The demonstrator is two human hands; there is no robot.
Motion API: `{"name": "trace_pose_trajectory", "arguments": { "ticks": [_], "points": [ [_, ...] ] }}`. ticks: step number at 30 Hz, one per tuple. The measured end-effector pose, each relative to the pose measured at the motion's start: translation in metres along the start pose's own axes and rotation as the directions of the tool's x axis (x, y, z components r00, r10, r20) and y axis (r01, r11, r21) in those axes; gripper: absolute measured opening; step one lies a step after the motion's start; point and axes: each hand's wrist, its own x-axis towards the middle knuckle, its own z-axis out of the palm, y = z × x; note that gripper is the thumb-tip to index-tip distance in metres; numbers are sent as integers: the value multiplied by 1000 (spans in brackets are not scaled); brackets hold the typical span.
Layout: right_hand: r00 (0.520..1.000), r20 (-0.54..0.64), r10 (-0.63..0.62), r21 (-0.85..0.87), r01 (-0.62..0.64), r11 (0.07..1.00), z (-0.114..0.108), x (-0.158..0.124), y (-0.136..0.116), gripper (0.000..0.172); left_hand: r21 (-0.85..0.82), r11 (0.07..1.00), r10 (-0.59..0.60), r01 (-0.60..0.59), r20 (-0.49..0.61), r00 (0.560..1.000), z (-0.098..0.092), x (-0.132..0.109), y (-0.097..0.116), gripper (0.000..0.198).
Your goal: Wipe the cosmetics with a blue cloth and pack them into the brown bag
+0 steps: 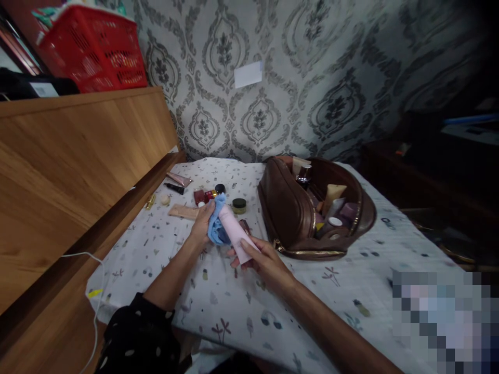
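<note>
Near six o'clock, the right hand (268, 261) pinches the pink tube (235, 231) by its near end, reaching from five; the left hand (202, 221), from seven, clutches blue cloth (215, 229) against its far end.

This looks like a room in a home. A white cloth printed with pineapples and sunglasses (241, 296) spreads beneath the left hand (201, 223) and the right hand (268, 259), and beyond them rises grey damask-patterned wallpaper (296, 104). To their left stands a brown wood-grain panel (86, 135), with a loaded red plastic basket (89, 52) on top; to their right sits a brown leather-look zipped bag (284, 208) holding small cosmetic tubes (336, 195).
</note>
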Motion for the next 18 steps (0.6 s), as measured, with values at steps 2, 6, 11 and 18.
{"name": "trace_pose_trajectory", "arguments": {
  "ticks": [2,6,11,18],
  "points": [
    [996,39,84,159,-89,983,2,0,2,48,-48,999,-13,15,42,999,4,-6,-4,42],
    [972,132,194,325,-227,918,2,1,1,44,-31,992,-109,118,211,971,14,-19,-6,44],
    [991,-11,131,205,-126,971,2,3,1,56,-17,997,-73,77,165,984,15,-18,-4,44],
    [996,-81,-23,-131,13,991,0,6,10,57,163,985,63,-59,-22,998,14,-12,-12,57]
  ]
}}
